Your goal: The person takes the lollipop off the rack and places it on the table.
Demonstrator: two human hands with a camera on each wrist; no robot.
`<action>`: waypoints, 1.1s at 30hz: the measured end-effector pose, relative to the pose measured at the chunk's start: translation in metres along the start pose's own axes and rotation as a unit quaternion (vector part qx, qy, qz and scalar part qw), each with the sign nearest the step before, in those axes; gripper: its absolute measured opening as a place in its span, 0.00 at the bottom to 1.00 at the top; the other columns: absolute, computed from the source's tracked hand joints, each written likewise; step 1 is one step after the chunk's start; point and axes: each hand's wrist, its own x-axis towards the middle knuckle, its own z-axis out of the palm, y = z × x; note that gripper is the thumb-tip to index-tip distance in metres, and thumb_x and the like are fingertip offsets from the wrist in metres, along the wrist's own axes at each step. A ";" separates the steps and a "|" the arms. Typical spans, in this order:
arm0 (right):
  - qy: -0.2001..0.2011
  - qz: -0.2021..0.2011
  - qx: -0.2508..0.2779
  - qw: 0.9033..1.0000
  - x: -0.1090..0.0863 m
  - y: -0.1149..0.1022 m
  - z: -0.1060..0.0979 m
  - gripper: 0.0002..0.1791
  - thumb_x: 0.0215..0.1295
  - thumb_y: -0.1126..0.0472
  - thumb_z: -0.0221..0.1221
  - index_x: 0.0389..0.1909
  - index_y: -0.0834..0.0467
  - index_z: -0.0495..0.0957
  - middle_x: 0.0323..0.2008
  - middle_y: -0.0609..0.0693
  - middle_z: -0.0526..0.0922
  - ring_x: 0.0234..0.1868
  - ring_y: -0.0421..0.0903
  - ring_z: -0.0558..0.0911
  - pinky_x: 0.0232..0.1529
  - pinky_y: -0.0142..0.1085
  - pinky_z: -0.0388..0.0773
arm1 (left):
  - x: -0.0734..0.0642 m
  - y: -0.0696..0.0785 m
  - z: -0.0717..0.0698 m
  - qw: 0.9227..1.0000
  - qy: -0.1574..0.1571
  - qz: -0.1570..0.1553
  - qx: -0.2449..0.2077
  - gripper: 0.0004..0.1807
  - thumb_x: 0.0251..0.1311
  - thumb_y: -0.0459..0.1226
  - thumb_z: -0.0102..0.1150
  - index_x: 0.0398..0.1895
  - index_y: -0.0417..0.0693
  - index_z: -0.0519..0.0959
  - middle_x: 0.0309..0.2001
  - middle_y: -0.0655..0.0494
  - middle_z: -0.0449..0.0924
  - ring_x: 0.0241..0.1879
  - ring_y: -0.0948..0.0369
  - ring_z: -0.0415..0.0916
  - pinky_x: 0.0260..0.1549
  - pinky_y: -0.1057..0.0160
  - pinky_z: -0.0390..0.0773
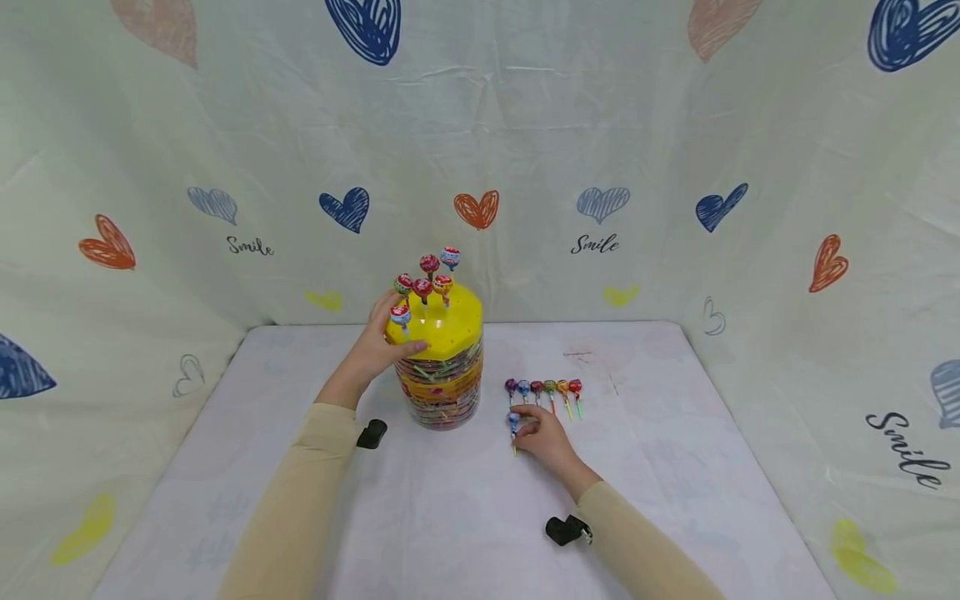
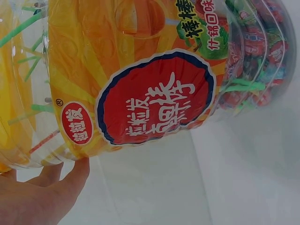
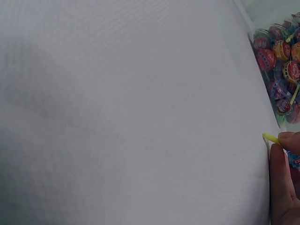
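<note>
A clear plastic jar (image 1: 442,404) with a yellow lid (image 1: 459,321) stands upright on the table, full of wrapped lollipops. Several lollipops (image 1: 442,285) are stuck upright in the lid. My left hand (image 1: 372,346) grips the lid's left side, thumb lying across its front edge. In the left wrist view, fingers of the left hand (image 2: 42,197) lie along the jar beside its orange and red label (image 2: 154,101). Low over the table, my right hand (image 1: 551,443) pinches a blue-wrapped lollipop (image 1: 513,422); its yellow stick (image 3: 270,138) pokes past the fingertips in the right wrist view.
Right of the jar, several lollipops (image 1: 536,387) lie in a row with their sticks toward me, just beyond the right hand. Behind the white table (image 1: 450,517) hangs a pale curtain (image 1: 525,125) printed with hearts, which also flanks both sides.
</note>
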 end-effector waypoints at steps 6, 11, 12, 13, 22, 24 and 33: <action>-0.002 -0.006 -0.015 1.000 0.000 0.002 0.000 0.30 0.50 0.75 0.69 0.58 0.60 0.77 0.44 0.54 0.77 0.30 0.43 0.79 0.29 0.33 0.79 | -0.002 0.001 0.001 1.000 0.000 0.000 -0.004 0.53 0.58 0.39 0.68 0.79 0.60 0.44 0.78 0.56 0.27 0.74 0.47 0.42 0.68 0.46 0.57; -0.001 -0.016 -0.036 0.999 0.000 0.003 0.000 0.30 0.50 0.74 0.69 0.58 0.61 0.78 0.48 0.56 0.74 0.29 0.42 0.79 0.29 0.32 0.78 | -0.002 0.002 0.001 1.000 0.001 0.001 -0.005 0.52 0.58 0.39 0.68 0.79 0.59 0.44 0.78 0.57 0.27 0.74 0.47 0.42 0.68 0.47 0.57; -0.002 -0.018 -0.040 0.999 0.000 0.003 -0.001 0.30 0.50 0.74 0.69 0.58 0.61 0.78 0.49 0.56 0.74 0.29 0.42 0.79 0.29 0.32 0.78 | -0.002 0.002 0.001 1.000 0.001 0.001 -0.006 0.52 0.58 0.38 0.68 0.79 0.59 0.44 0.78 0.57 0.27 0.74 0.47 0.41 0.68 0.47 0.56; -0.001 -0.018 -0.041 0.999 0.000 0.003 -0.001 0.30 0.50 0.74 0.70 0.57 0.61 0.78 0.50 0.56 0.74 0.29 0.42 0.79 0.29 0.32 0.78 | -0.002 0.002 0.001 1.000 0.001 0.002 -0.007 0.52 0.58 0.38 0.68 0.79 0.59 0.44 0.78 0.57 0.27 0.74 0.47 0.41 0.68 0.47 0.56; -0.002 -0.019 -0.038 0.999 0.002 0.003 -0.001 0.30 0.49 0.75 0.70 0.58 0.61 0.78 0.51 0.57 0.73 0.31 0.43 0.78 0.29 0.31 0.78 | -0.002 0.001 0.001 1.000 -0.001 0.004 -0.009 0.52 0.58 0.38 0.68 0.79 0.59 0.44 0.78 0.57 0.27 0.74 0.47 0.41 0.68 0.47 0.56; -0.004 -0.018 -0.035 0.999 0.002 0.002 -0.001 0.31 0.49 0.75 0.69 0.58 0.61 0.78 0.51 0.57 0.73 0.31 0.43 0.78 0.29 0.31 0.78 | -0.002 0.001 0.001 1.000 -0.001 0.004 -0.009 0.52 0.58 0.38 0.68 0.79 0.59 0.44 0.78 0.57 0.27 0.74 0.47 0.41 0.68 0.47 0.56; -0.007 -0.018 -0.022 1.000 0.002 0.003 -0.004 0.31 0.50 0.75 0.69 0.58 0.60 0.78 0.48 0.55 0.74 0.30 0.43 0.78 0.29 0.33 0.78 | -0.002 0.001 0.001 1.000 0.000 0.010 -0.008 0.52 0.58 0.38 0.68 0.79 0.58 0.44 0.78 0.56 0.27 0.74 0.47 0.41 0.68 0.47 0.56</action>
